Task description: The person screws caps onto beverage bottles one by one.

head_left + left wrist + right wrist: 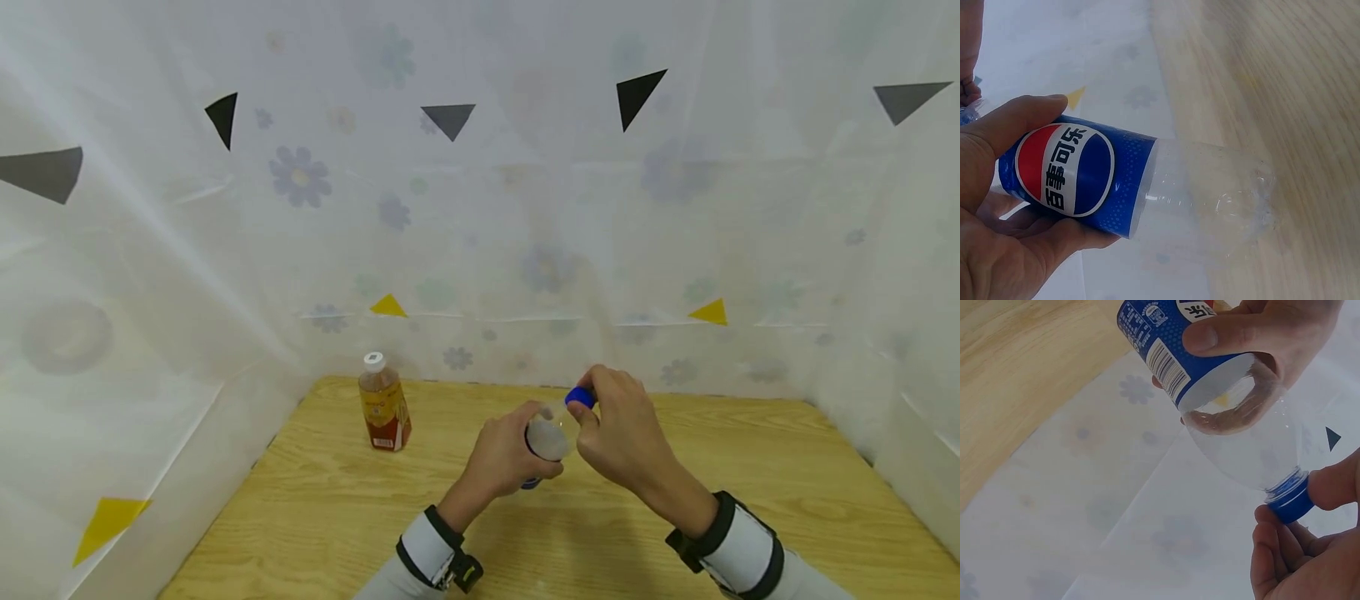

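My left hand (504, 452) grips a clear plastic Pepsi bottle (1085, 175) round its blue label, thumb on one side and fingers on the other. No drink shows inside the bottle. It is held tilted above the table, its neck toward my right hand (618, 429). Thumb and fingers of that hand pinch the blue bottle cap (1290, 499), which sits at the bottle's mouth in the right wrist view. Below the cap, the ridged neck ring shows.
A drink bottle (385, 408) with a white cap and orange-brown label stands upright at the back left of the wooden table (315, 533). White flowered sheeting (495, 250) encloses the table at the back and sides, with black and yellow triangles on it.
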`<state>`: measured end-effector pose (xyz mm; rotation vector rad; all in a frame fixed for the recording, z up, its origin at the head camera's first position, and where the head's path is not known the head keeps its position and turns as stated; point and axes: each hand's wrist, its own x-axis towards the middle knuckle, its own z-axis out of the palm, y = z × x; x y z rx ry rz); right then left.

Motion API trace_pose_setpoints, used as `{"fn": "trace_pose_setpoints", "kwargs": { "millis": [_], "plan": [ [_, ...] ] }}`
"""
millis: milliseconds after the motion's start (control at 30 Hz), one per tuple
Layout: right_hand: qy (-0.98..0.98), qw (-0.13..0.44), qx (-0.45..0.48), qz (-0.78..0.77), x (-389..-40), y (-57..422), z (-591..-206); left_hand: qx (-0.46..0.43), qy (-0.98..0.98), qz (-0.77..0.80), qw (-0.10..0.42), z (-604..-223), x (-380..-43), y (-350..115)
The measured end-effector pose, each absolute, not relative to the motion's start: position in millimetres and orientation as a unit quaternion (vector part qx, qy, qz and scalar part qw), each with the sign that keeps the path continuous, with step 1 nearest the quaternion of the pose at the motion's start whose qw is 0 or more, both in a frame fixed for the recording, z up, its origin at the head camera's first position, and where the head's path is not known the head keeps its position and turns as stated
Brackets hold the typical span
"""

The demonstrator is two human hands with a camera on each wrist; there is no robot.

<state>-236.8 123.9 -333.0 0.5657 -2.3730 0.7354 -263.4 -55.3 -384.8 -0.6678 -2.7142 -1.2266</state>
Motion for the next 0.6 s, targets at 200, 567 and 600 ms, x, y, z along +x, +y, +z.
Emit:
{"fn": "trace_pose_setpoints", "kwargs": {
  "millis": [200, 567, 600],
  "plan": [
    [-0.88, 0.313, 0.227, 0.277, -236, 126, -338, -0.221, -0.892, -0.391, 0.049, -385, -261, -55],
    [-0.905, 0.249, 0.195, 0.283, -227, 127, -336, -0.208, -0.892, -0.398, 0.059, -388, -261, -56],
    [-0.911, 0.236, 0.189, 0.281, -226, 128, -335, -0.208, -0.892, -0.398, 0.06, -389, -262, -56]
  ]
}}
